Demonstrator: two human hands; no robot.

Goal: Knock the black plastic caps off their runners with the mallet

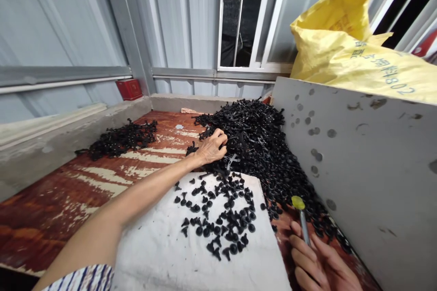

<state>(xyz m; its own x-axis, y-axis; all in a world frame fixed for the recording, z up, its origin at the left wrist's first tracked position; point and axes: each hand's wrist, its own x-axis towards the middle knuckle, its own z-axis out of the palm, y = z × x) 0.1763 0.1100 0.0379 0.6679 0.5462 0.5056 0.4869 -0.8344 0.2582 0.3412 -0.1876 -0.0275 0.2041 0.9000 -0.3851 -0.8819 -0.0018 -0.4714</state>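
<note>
My left hand (212, 146) reaches far forward onto the big heap of small black plastic parts (266, 145), its fingers curled round some of them at the heap's left edge. My right hand (316, 261) rests at the lower right, closed on a thin metal tool with a yellow-green tip (300, 213) that points up. Between the hands lies a white board (164, 245) with several loose black pieces (221, 218) scattered on it.
A smaller pile of black parts (123, 138) lies at the back left of the worn red-brown table (68, 200). A grey panel (368, 163) walls off the right side, with a yellow sack (351, 45) behind it. A red box (129, 89) sits on the ledge.
</note>
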